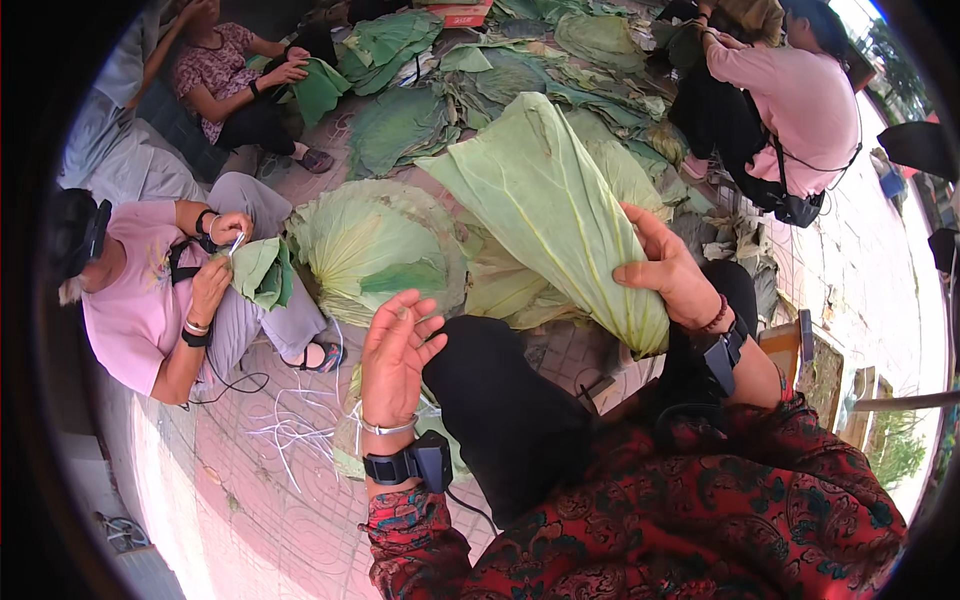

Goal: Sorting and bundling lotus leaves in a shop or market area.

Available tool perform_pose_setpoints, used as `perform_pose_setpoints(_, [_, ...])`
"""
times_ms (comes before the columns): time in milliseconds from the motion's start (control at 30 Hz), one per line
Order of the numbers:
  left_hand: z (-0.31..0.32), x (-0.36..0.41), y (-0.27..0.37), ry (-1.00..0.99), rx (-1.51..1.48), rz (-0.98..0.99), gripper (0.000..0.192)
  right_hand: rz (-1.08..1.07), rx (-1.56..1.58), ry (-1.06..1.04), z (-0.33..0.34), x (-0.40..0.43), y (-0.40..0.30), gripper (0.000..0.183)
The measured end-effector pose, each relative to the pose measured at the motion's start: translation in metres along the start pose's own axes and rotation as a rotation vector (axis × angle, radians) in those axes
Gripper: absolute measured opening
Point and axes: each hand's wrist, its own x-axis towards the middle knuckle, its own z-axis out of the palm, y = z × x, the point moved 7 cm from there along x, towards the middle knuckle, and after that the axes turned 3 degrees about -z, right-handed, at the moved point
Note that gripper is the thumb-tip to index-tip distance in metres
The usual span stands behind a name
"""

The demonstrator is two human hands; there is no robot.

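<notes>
A large folded lotus leaf [540, 202], pale green with raised veins, is gripped along its right side by my right hand [664, 266]. Its narrow end points down toward my lap and its wide end fans out up and left. My left hand [401, 352] is raised over my left knee with nothing in it, fingers apart and slightly curled. Just beyond that hand lies a stack of round dried lotus leaves [375, 247] on the paving. More yellowish leaves [510, 281] are partly hidden under the held leaf.
White ties [292, 431] lie loose on the brick paving [225, 480] at the left. A co-worker [142, 292] beside me holds a folded leaf [262, 274]. Other people sit at the far left [225, 82] and far right [787, 105]. Heaped leaves [510, 82] cover the ground ahead.
</notes>
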Motion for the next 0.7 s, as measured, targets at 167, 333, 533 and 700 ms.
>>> perform_pose_setpoints(167, [0.111, 0.018, -0.044, -0.144, 0.138, -0.038, 0.057, -0.254, -0.468, 0.058, 0.002, -0.01, -0.021, 0.071])
perform_pose_setpoints(333, [0.162, 0.026, -0.068, -0.245, -0.007, 0.11, 0.068, -0.464, -0.956, -0.019, 0.028, -0.024, -0.024, 0.075])
perform_pose_setpoints(533, [0.147, 0.039, -0.071, -0.184, -0.226, 0.058, 0.068, -0.347, -0.609, -0.05, -0.005, -0.014, -0.005, 0.065])
perform_pose_setpoints(700, [0.13, 0.057, -0.066, -0.18, -0.437, -0.015, 0.056, -0.219, 0.018, 0.141, -0.04, 0.006, 0.009, 0.05])
